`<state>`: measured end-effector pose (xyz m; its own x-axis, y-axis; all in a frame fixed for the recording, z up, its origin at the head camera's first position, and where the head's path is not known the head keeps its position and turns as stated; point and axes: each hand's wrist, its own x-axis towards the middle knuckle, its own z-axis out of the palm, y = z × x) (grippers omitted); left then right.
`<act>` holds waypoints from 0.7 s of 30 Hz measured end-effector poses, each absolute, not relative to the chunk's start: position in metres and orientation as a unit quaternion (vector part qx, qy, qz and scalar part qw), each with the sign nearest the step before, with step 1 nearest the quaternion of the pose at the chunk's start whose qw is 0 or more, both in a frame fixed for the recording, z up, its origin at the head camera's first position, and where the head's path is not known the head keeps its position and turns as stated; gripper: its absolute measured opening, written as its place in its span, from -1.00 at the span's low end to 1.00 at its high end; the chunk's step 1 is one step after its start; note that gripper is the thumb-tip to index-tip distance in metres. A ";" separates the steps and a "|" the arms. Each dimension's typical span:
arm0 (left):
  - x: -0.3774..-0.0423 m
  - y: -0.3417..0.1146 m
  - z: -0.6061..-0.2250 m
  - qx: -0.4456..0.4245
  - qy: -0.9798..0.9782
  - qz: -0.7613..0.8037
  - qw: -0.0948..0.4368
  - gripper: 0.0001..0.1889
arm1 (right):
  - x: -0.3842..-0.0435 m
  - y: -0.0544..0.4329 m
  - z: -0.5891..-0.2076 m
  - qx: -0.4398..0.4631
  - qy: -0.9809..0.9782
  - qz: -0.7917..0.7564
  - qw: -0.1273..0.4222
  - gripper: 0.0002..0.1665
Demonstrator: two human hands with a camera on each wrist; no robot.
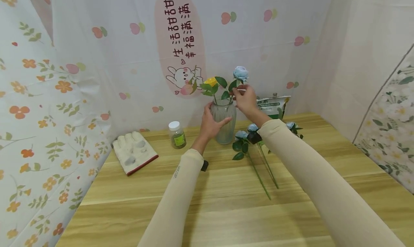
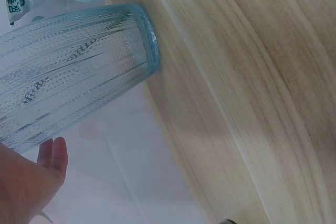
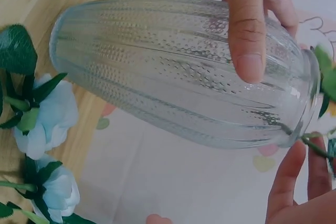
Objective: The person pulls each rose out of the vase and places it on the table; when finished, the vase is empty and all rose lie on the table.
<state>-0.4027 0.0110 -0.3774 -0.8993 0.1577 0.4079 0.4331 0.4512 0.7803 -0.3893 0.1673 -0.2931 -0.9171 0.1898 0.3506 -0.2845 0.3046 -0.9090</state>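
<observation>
A ribbed clear glass vase (image 1: pixel 224 135) stands upright at the back of the table. My left hand (image 1: pixel 211 124) holds it from the left, thumb (image 3: pixel 248 59) across the front and the other fingers behind. At the vase mouth, my right hand (image 1: pixel 244 100) pinches the stem of a light blue rose (image 1: pixel 240 73), whose bloom rises above the fingers. The stem (image 3: pixel 314 144) passes into the mouth in the right wrist view. A yellow rose (image 1: pixel 210 82) with green leaves also stands in the vase, leaning left.
Several blue roses (image 1: pixel 241 135) lie right of the vase, stems toward me. Behind them stands a white and green package (image 1: pixel 273 106). To the left are a white-lidded jar (image 1: pixel 178 136) and a pale work glove (image 1: pixel 134 152). A printed curtain (image 1: pixel 129 60) hangs behind the table.
</observation>
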 end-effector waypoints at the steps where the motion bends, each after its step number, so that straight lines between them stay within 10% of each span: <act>1: -0.403 0.011 -0.377 -0.177 -0.840 -0.494 0.138 0.07 | -0.389 0.168 -0.293 0.031 -0.785 0.585 0.203 -0.58; 21: -0.403 0.010 -0.377 -0.171 -0.842 -0.494 0.131 0.05 | -0.377 0.170 -0.295 0.113 -0.728 0.659 0.152 -0.72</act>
<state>-0.4031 0.0102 -0.3773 -0.9068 0.1588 0.3906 0.4184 0.4531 0.7872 -0.3770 0.1700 -0.2947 -0.9277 0.0356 0.3715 -0.3661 0.1067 -0.9244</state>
